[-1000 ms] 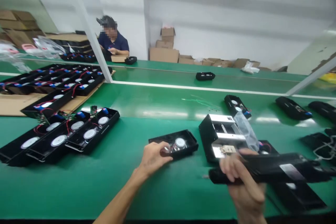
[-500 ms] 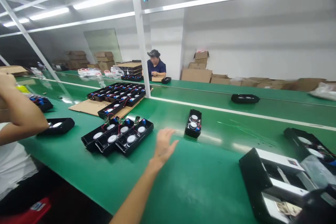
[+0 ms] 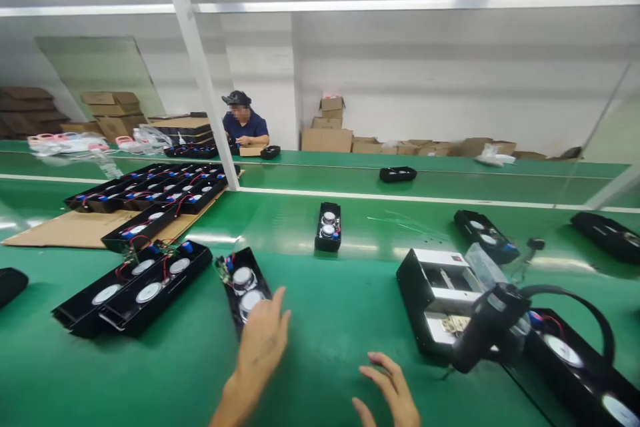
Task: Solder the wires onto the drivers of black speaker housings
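Observation:
My left hand (image 3: pixel 261 345) lies flat with fingers stretched out, its tips touching the near end of a black speaker tray (image 3: pixel 244 285) that holds two round silver speakers and red and blue wires. My right hand (image 3: pixel 393 392) hovers open just above the green belt (image 3: pixel 325 320), fingers spread, holding nothing. To its right stands a black and silver fixture box (image 3: pixel 435 287), and a black handheld tool (image 3: pixel 487 325) with a looping cable rests beside it over another speaker tray (image 3: pixel 575 363).
Two more speaker trays (image 3: pixel 135 287) lie at the left, several others on cardboard (image 3: pixel 75 230) behind. A lone tray (image 3: pixel 329 227) sits mid-belt, others at the right (image 3: pixel 483 235). A person in a dark shirt (image 3: pixel 243 125) works at the far belt. Cardboard boxes (image 3: pixel 327 139) line the wall.
One tray has been pulled away from the group of three toward me, under my left hand. My right hand has come into view, open. The view has swung back to the right.

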A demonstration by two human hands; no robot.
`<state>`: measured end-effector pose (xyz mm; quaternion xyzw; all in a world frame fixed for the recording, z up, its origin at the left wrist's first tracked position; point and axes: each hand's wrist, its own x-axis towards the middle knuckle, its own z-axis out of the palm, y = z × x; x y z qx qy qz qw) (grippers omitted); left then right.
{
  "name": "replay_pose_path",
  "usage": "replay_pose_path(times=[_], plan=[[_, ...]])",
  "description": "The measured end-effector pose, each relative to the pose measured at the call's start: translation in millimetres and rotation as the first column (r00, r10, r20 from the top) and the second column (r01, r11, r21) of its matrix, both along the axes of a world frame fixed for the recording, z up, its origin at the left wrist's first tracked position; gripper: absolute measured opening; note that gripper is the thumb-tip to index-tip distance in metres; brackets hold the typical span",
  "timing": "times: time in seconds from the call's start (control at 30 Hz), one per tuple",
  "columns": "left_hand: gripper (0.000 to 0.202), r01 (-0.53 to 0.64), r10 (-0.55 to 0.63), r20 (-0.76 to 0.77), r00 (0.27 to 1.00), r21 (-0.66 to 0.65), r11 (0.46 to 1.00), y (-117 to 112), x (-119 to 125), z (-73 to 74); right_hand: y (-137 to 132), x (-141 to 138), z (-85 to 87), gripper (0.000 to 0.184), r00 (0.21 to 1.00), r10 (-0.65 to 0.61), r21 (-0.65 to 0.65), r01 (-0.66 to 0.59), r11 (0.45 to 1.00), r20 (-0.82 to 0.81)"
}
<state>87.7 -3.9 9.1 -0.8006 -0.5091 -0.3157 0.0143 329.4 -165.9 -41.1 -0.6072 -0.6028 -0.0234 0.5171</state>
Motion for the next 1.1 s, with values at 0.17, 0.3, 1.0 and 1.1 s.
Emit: replay_pose_path(times=[0.17, 0.3, 1.0, 1.1], plan=[[0.051, 0.556, -0.522, 0.251, 0.815, -0.086, 0.827, -72, 75, 35.3, 11, -14, 23.4, 0.048, 0.955, 0.035, 0.097, -0.066, 0.993, 0.296], [0.04, 0.639, -0.592, 0.4, 0.699, 0.021, 0.769, -84, 66, 67.0, 12, -7, 39.5, 0.03, 0.913, 0.1, -0.008, -0.106, 0.994, 0.395], [0.072, 0.525, -0.415, 0.363, 0.834, -0.296, 0.798, -62, 23, 23.4, 37, 23, 98.9, 0.034, 0.867, 0.346, -0.096, -0.335, 0.937, 0.359], [0.089, 0.564, -0.489, 0.295, 0.821, -0.292, 0.772, -64, 32, 23.5, 37, 41, 111.8, 0.039, 0.749, 0.446, -0.378, -0.278, 0.883, 0.49]])
